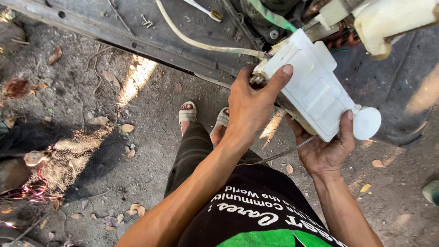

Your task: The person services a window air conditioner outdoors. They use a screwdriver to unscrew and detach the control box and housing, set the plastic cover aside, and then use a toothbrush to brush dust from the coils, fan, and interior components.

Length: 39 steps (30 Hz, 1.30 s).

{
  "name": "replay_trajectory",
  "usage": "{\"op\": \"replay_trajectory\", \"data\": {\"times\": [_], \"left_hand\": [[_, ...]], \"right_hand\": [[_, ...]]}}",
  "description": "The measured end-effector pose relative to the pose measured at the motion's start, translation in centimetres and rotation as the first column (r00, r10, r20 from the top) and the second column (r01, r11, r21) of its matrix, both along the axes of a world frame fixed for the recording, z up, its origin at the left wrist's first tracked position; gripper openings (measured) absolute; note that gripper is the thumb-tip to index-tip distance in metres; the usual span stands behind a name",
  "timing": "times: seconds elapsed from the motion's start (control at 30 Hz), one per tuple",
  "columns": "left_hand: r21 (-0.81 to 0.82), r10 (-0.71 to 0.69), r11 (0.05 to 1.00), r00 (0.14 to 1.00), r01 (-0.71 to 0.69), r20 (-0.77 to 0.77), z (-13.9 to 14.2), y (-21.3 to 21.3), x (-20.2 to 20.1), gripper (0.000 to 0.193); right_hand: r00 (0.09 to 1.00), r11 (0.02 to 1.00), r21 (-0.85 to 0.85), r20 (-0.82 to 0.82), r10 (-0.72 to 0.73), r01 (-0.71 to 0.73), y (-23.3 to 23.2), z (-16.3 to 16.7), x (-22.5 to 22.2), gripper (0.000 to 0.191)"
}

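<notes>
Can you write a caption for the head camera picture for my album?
Both hands, left hand and right hand, hold a white plastic tank above dusty ground.

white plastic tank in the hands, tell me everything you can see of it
The white plastic tank is boxy, with moulded raised panels and a round white cap at its lower right end. It is held tilted. The left hand grips its upper end, the right hand supports it underneath. A cream hose meets its top corner.
</notes>
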<state>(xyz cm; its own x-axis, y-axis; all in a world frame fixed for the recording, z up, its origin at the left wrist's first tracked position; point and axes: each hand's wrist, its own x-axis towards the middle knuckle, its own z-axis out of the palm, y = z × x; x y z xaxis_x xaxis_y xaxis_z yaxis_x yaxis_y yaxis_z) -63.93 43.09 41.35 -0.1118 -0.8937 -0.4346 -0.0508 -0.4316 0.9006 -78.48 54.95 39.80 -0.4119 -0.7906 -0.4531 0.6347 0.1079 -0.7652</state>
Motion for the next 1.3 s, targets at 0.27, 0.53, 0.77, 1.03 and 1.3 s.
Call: {"op": "replay_trajectory", "data": {"times": [0.27,0.53,0.77,1.03,1.3], "left_hand": [[-0.008,0.015,1.0,0.999,-0.015,0.03,1.5,-1.0,1.9,0.085],[0.013,-0.021,1.0,0.997,0.022,-0.072,1.0,-2.1,2.7,0.095],[0.024,-0.01,1.0,1.0,0.01,-0.006,0.3,-1.5,2.4,0.093],[0.109,0.067,0.994,0.9,-0.022,-0.431,-0.1,1.8,0.5,0.09],[0.372,-0.008,0.911,0.912,0.176,-0.41,-1.3,1.1,1.8,0.094]], "right_hand": [[1.0,0.999,0.033,-0.026,-0.018,0.019,-1.0,0.2,1.9,0.079],[0.996,0.995,0.066,0.025,-0.081,0.079,-1.1,-0.6,3.0,0.08],[0.996,0.992,0.086,-0.001,-0.089,0.089,-1.2,1.1,3.5,0.08],[0.984,0.986,0.124,0.125,-0.124,0.109,-1.4,4.5,4.2,0.063],[0.99,0.992,0.129,0.143,-0.004,-0.015,-0.2,5.6,3.9,0.064]]}}
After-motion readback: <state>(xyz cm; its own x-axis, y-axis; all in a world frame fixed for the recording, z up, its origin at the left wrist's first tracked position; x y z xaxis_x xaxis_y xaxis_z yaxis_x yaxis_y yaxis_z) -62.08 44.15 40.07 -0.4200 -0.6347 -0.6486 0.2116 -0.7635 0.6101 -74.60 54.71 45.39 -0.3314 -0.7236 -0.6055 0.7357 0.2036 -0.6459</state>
